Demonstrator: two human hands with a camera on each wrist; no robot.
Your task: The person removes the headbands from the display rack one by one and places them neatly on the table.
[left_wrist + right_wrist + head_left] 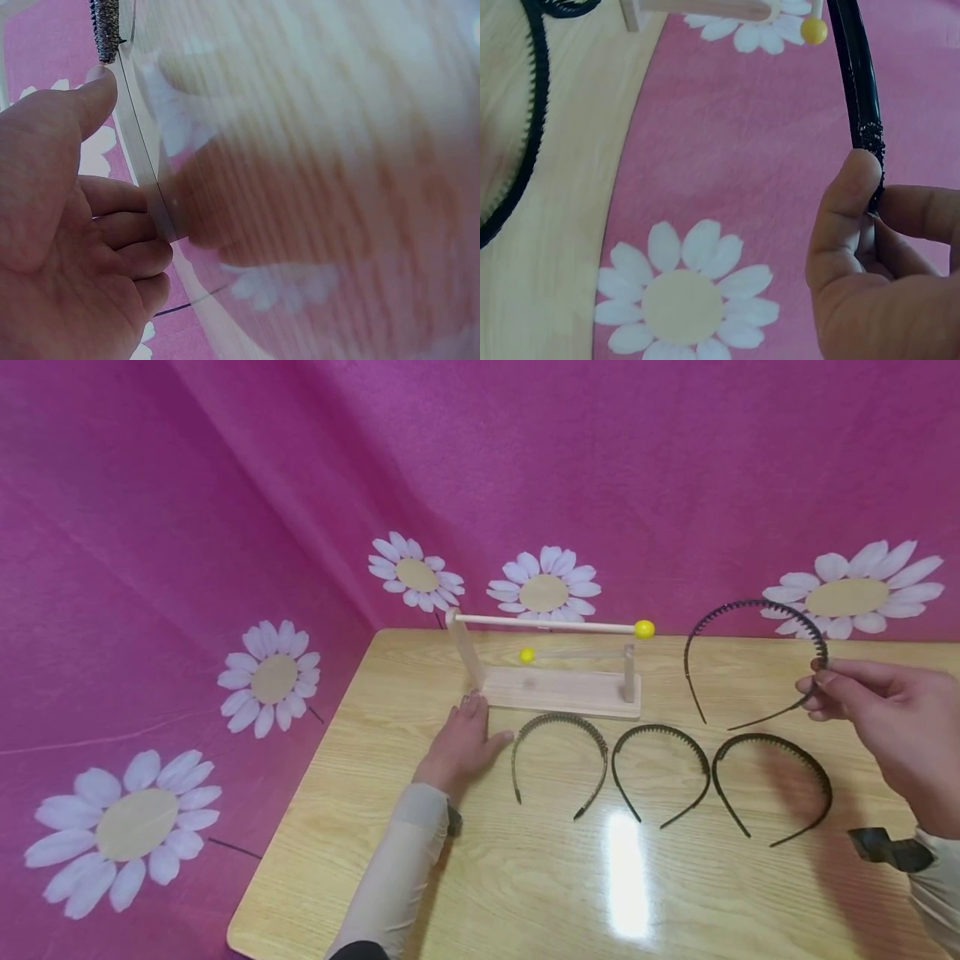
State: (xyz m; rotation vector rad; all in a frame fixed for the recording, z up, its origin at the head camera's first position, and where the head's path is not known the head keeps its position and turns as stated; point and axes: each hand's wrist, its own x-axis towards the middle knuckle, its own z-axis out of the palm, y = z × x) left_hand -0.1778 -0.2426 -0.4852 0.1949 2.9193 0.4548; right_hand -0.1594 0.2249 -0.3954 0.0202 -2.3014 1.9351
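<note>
In the head view my right hand (892, 710) pinches a black toothed headband (756, 603) by its right side, raised above the table. The right wrist view shows thumb and fingers closed on that headband, which has a glossy stretch and a beaded patch. My left hand (461, 739) rests at the front left corner of a wooden stand (555, 692), fingertips touching its base. Three more headbands lie in a row before the stand: a brownish beaded one (558, 718) by my left thumb, a black one (660, 728) in the middle, and another black one (783, 741) at right.
The stand carries two horizontal rods at different heights, a longer upper rod (543, 622) ending in a yellow ball (644, 629) at right and a lower one with a yellow ball (527, 655) at left. Behind the wooden table (540, 893) hangs a pink daisy-patterned cloth (637, 460).
</note>
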